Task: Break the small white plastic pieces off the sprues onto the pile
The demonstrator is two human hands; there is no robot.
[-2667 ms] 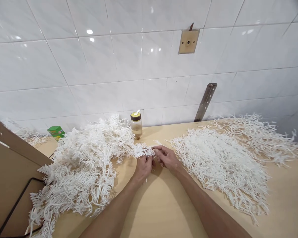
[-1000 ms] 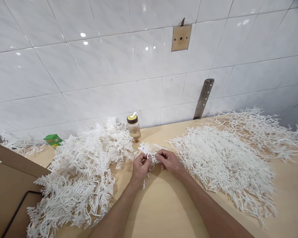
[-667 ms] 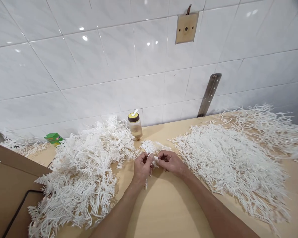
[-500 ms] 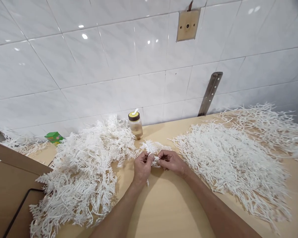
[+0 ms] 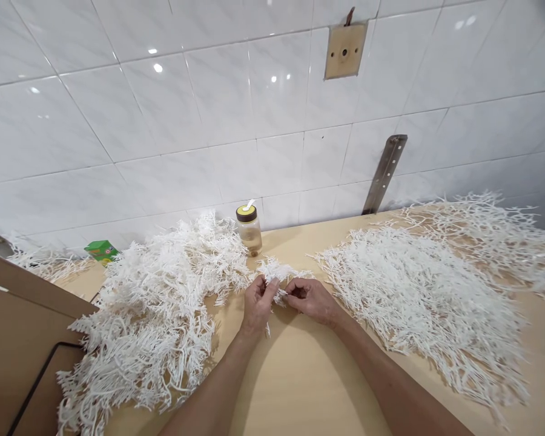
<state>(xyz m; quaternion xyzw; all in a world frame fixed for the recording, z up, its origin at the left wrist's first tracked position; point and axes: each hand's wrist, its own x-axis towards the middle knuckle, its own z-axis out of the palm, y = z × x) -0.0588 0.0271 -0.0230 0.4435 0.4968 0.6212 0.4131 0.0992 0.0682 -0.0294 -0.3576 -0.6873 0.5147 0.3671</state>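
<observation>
White piles (image 5: 149,315): four
Jar (image 5: 249,233): one, beyond the hands
Green box (image 5: 101,249): one
White sprig (image 5: 279,295): one, between both hands over the table (image 5: 300,375)
Left hand (image 5: 257,306): pinching the sprig
Right hand (image 5: 313,300): fingers curled, pinching its end

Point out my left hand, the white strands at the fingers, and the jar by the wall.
Left hand (image 5: 257,307), head view: middle of the hand.
White strands (image 5: 275,269), head view: the spread part.
Jar (image 5: 251,234), head view: its see-through side.
</observation>
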